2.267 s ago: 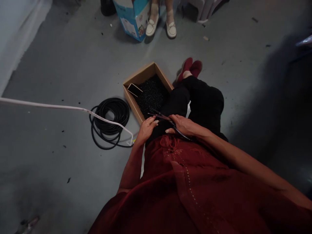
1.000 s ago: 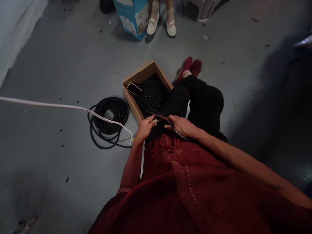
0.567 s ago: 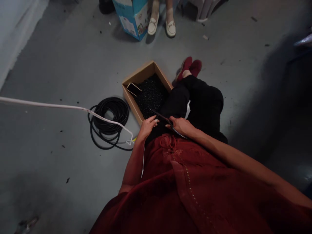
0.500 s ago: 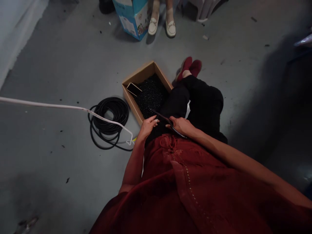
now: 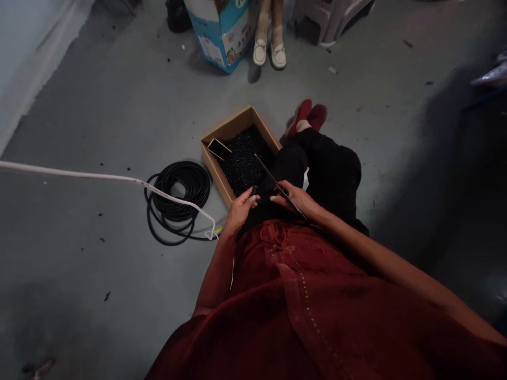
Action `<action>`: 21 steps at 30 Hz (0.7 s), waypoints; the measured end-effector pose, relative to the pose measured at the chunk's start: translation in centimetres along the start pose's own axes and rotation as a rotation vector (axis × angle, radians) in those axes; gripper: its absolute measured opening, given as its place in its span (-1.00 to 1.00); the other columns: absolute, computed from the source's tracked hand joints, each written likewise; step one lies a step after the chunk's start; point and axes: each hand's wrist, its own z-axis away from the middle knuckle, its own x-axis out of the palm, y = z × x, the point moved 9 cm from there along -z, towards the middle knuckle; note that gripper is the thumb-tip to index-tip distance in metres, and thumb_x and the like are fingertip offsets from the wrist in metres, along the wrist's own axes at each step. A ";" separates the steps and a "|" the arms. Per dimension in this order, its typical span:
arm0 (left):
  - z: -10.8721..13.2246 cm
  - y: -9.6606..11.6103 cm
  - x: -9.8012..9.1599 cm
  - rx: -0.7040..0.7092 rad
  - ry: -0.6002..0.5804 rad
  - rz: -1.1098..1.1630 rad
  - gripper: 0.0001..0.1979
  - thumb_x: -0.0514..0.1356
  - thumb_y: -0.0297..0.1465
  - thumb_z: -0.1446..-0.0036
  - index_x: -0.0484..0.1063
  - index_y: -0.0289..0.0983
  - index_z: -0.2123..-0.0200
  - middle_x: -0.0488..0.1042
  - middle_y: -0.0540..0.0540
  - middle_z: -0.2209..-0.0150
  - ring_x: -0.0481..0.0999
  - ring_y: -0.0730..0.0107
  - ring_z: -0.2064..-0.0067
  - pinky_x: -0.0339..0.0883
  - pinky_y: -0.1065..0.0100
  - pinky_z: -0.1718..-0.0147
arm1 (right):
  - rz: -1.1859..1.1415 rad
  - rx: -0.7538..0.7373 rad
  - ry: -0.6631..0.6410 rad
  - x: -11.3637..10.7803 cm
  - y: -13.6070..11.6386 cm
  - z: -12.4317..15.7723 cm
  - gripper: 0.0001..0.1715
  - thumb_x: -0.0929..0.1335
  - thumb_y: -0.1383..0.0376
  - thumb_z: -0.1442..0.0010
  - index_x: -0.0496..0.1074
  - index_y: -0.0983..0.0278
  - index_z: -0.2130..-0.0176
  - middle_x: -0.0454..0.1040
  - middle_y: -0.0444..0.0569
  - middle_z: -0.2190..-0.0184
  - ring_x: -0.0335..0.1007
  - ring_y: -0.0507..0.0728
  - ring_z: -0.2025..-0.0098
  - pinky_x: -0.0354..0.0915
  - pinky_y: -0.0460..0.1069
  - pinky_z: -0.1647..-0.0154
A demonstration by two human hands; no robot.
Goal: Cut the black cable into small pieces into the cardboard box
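My left hand [image 5: 241, 208] is closed in a pinch around a small black piece [image 5: 254, 190] near the box's front corner. In my right hand [image 5: 295, 199] is a long, thin dark tool [image 5: 266, 171], its tip pointing forward and left over the box. The two hands are a short way apart above my lap. In front of them the open cardboard box [image 5: 214, 168] holds many small black pieces [image 5: 241, 161]. A dark rectangular thing with a light edge [image 5: 219, 149] leans inside its left corner.
A coil of black tubing [image 5: 158, 208] lies on the floor left of the box. Across it runs a white cable [image 5: 99, 174]. Further forward are a blue carton [image 5: 216, 39], a person's white shoes [image 5: 278, 56] and a plastic stool [image 5: 330, 21].
The dark tool in my right hand has swung up and forward, away from my left hand. A small black piece now shows at my left fingertips. The view has shifted slightly.
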 end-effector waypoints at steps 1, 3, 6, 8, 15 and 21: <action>0.2 0.5 0.3 0.029 -0.016 -0.027 -0.55 0.09 -0.29 -0.10 0.28 -0.27 -0.07 0.43 -0.09 0.20 0.36 0.57 0.36 0.28 0.46 0.28 | -0.068 -0.029 0.021 -0.2 -0.7 -0.3 -0.56 0.33 0.08 -0.01 0.27 0.23 0.14 0.42 -0.11 0.41 0.32 0.06 0.41 0.17 -0.09 0.43; 0.5 1.7 1.0 0.093 -0.053 -0.087 -0.55 0.10 -0.30 -0.10 0.28 -0.24 -0.08 0.39 -0.09 0.13 0.38 0.55 0.32 0.29 0.43 0.23 | -0.180 -0.082 0.064 -0.5 -2.0 -0.9 -0.56 0.35 0.13 0.03 0.25 0.24 0.15 0.40 -0.14 0.41 0.30 0.04 0.43 0.18 -0.10 0.43; 0.9 2.7 2.0 0.143 -0.096 -0.151 -0.54 0.11 -0.31 -0.08 0.27 -0.21 -0.09 0.35 -0.07 0.11 0.39 0.52 0.29 0.29 0.39 0.18 | -0.233 -0.124 0.119 -0.8 -3.4 -1.8 -0.57 0.35 0.20 0.05 0.24 0.25 0.16 0.37 -0.17 0.43 0.27 0.01 0.45 0.17 -0.10 0.44; 1.1 2.7 2.4 0.123 -0.097 -0.118 -0.49 0.12 -0.32 -0.08 0.20 -0.19 -0.13 0.34 -0.09 0.09 0.39 0.51 0.29 0.30 0.38 0.19 | -0.226 -0.137 0.139 -0.8 -3.9 -2.0 -0.61 0.34 0.24 0.06 0.24 0.24 0.18 0.34 -0.19 0.46 0.25 0.00 0.47 0.17 -0.10 0.44; 1.6 1.9 3.1 0.127 -0.108 -0.138 -0.50 0.15 -0.29 -0.06 0.24 -0.22 -0.10 0.40 -0.12 0.06 0.38 0.31 0.08 0.28 0.26 0.08 | -0.311 -0.053 0.219 -2.1 -3.3 -1.8 -0.65 0.33 0.25 0.11 0.21 0.21 0.26 0.29 -0.21 0.52 0.21 0.01 0.52 0.16 -0.09 0.51; 1.8 2.5 2.8 0.157 -0.023 -0.303 -0.58 0.13 -0.25 -0.08 0.33 -0.22 -0.02 0.43 -0.10 0.07 0.41 0.31 0.10 0.28 0.29 0.08 | -0.271 -0.028 0.235 -2.6 -2.7 -1.6 -0.63 0.34 0.19 0.07 0.22 0.19 0.23 0.32 -0.18 0.48 0.23 0.02 0.52 0.17 -0.09 0.52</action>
